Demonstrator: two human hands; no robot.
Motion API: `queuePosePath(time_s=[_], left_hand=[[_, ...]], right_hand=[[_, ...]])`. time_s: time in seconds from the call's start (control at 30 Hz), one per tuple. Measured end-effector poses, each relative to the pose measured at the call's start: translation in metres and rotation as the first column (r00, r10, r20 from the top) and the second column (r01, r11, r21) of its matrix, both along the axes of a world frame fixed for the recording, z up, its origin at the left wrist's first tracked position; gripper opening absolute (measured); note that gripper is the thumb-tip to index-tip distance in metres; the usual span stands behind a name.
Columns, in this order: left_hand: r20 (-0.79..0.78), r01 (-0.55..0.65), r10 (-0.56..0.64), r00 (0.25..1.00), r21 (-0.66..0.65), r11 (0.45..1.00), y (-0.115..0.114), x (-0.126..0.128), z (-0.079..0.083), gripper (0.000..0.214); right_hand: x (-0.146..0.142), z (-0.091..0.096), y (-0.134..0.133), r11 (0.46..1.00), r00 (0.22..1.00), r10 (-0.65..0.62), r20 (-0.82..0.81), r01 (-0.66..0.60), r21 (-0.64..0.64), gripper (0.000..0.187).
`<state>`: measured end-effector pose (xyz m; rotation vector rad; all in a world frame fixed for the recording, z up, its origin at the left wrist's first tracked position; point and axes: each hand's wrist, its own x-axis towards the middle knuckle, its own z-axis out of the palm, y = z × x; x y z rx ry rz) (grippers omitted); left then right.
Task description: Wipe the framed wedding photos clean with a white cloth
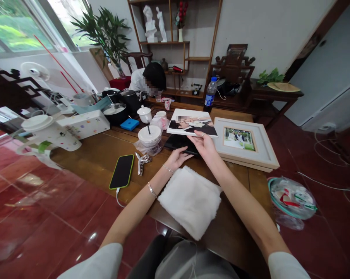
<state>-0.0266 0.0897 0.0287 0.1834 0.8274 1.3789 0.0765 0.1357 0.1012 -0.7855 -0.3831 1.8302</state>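
My right hand (204,144) pinches the near edge of a large unframed photo print (192,122) and lifts it off a flat black board (179,142) lying beneath. My left hand (177,158) rests on the black board's near left corner with its fingers curled against it. Both wrists carry thin bracelets. Just in front of my hands a folded white fluffy cloth (190,200) lies on the wooden table (93,157). Right of the print sits a white framed photo (242,141) stacked on another frame.
A phone in a green case (122,171) on a cable and a metal clip (142,161) lie to the left. Behind stand a lidded plastic bowl (150,136), cups, a white box (84,124), a water bottle (210,94). A seated person (147,79) bends over the table's far end. A bin (291,198) stands at right.
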Motion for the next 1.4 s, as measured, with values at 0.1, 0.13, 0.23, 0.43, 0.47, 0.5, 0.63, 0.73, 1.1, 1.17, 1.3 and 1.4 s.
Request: queuePosePath(time_s=[0.1, 0.13, 0.23, 0.43, 0.47, 0.5, 0.63, 0.73, 1.1, 1.17, 1.3, 1.4], left_hand=[[-0.044, -0.049, 0.052, 0.998, 0.066, 0.997, -0.010, 0.000, 0.001, 0.021], [-0.052, -0.064, 0.069, 0.996, 0.091, 0.994, -0.013, 0.000, 0.002, 0.023], [-0.054, -0.080, 0.088, 0.995, 0.135, 0.988, -0.024, -0.001, 0.003, 0.025], [-0.049, -0.076, 0.081, 0.996, 0.092, 0.993, -0.047, -0.002, 0.004, 0.024], [-0.045, -0.078, 0.082, 0.996, 0.087, 0.993, -0.052, -0.003, 0.005, 0.022], [-0.042, -0.079, 0.083, 0.996, 0.085, 0.993, -0.056, -0.003, 0.007, 0.021], [-0.039, -0.069, 0.071, 0.997, 0.055, 0.996, -0.077, -0.004, 0.017, 0.012], [-0.046, -0.071, 0.072, 0.996, 0.020, 0.997, -0.099, -0.004, 0.028, 0.013], [-0.162, -0.196, 0.179, 0.970, -0.094, 0.976, -0.198, -0.006, 0.047, 0.035], [-0.176, -0.227, 0.202, 0.963, -0.133, 0.965, -0.212, -0.006, 0.045, 0.037], [-0.183, -0.251, 0.218, 0.959, -0.188, 0.949, -0.227, -0.003, 0.039, 0.039], [-0.172, -0.231, 0.202, 0.964, -0.171, 0.958, -0.230, -0.002, 0.033, 0.044]], right_hand=[[0.000, 0.002, 0.000, 1.000, 1.000, 0.002, -0.010, -0.002, 0.011, 0.022], [0.000, 0.002, 0.000, 1.000, 1.000, 0.002, -0.013, -0.001, 0.016, 0.021], [0.001, 0.005, 0.000, 1.000, 1.000, 0.001, -0.017, -0.001, 0.029, 0.021], [0.000, 0.007, 0.001, 1.000, 1.000, 0.008, -0.024, -0.008, 0.027, 0.022], [0.000, 0.007, 0.001, 1.000, 1.000, 0.010, -0.022, -0.009, 0.022, 0.022], [-0.001, 0.008, 0.001, 1.000, 1.000, 0.012, -0.018, -0.012, 0.016, 0.022], [-0.002, 0.008, 0.001, 1.000, 1.000, 0.019, 0.003, -0.019, -0.016, 0.022], [-0.001, 0.005, 0.002, 1.000, 1.000, 0.008, 0.006, -0.007, -0.021, 0.023], [-0.002, -0.011, -0.004, 0.997, 0.999, 0.043, 0.029, -0.042, -0.060, 0.021], [-0.004, -0.017, -0.008, 0.996, 0.999, 0.051, 0.019, -0.049, -0.076, 0.021], [-0.008, -0.028, -0.012, 0.990, 0.997, 0.082, -0.004, -0.082, -0.117, 0.021], [-0.011, -0.036, -0.014, 0.984, 0.996, 0.086, 0.002, -0.084, -0.159, 0.021]])
